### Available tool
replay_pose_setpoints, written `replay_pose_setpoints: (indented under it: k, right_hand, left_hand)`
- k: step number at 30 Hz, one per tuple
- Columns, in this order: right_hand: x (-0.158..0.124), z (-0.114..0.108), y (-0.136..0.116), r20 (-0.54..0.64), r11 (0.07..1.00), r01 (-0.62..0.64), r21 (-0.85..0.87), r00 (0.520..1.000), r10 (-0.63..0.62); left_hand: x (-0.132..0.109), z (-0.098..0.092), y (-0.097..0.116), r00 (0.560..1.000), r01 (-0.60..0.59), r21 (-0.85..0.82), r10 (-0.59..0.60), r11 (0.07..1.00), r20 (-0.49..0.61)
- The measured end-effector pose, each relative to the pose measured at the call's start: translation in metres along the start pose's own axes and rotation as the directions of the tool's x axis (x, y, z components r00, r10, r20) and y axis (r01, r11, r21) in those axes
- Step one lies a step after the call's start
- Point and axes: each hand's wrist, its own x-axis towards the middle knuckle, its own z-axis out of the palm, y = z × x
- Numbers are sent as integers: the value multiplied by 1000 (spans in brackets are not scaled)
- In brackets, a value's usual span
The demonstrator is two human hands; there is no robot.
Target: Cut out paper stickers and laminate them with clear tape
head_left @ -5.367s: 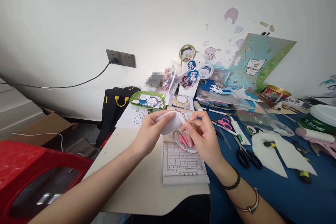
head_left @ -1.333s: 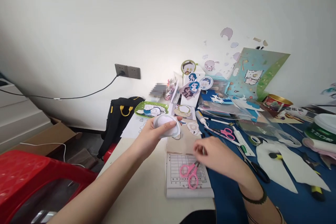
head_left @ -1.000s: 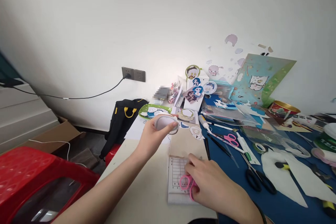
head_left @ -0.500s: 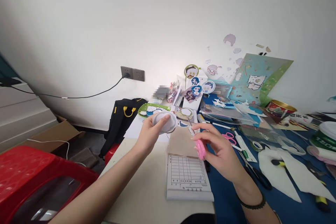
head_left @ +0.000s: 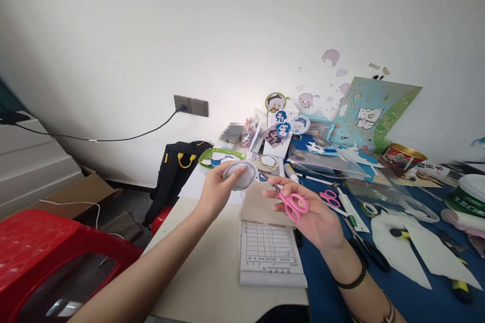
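My left hand (head_left: 216, 193) is closed on a round white disc (head_left: 239, 175), held up above the far part of the desk. My right hand (head_left: 310, 214) holds small pink-handled scissors (head_left: 291, 203) in its palm, fingers loosely curled around the handles, blades pointing left toward the disc. The scissor tip sits a little to the right of the disc and does not touch it. Below both hands lies a ruled form pad (head_left: 270, 252) with a brown sheet (head_left: 260, 207) on its top half.
A second pair of pink scissors (head_left: 330, 198), black scissors (head_left: 369, 255), a glue pen (head_left: 291, 172), white cut-out pieces (head_left: 417, 250) and cartoon stickers (head_left: 282, 123) crowd the blue mat (head_left: 379, 292). A green tray (head_left: 220, 155) sits behind. A red plastic chair (head_left: 45, 257) stands at left.
My right hand put down what it held, reached to the pad, picked up the pink scissors and lifted them toward the disc. My left hand kept the disc raised.
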Motion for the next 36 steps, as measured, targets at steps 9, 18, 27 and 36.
replay_pose_setpoints:
  k: [9,18,27,36]
  right_hand:
    - [3,6,10,-148,964,34,-265,986,-75]
    - [0,9,11,-121,937,-21,-349,992,-23]
    - [3,-8,-4,-219,819,-158,-552,975,40]
    - [0,-37,-16,-193,846,-256,-467,964,185]
  left_hand:
    - [0,4,-3,981,-188,119,193,975,-31]
    - [0,2,-2,923,-370,283,384,885,6]
    - [1,0,0,960,-278,274,270,921,69]
    - [4,-2,3,973,-120,137,89,983,211]
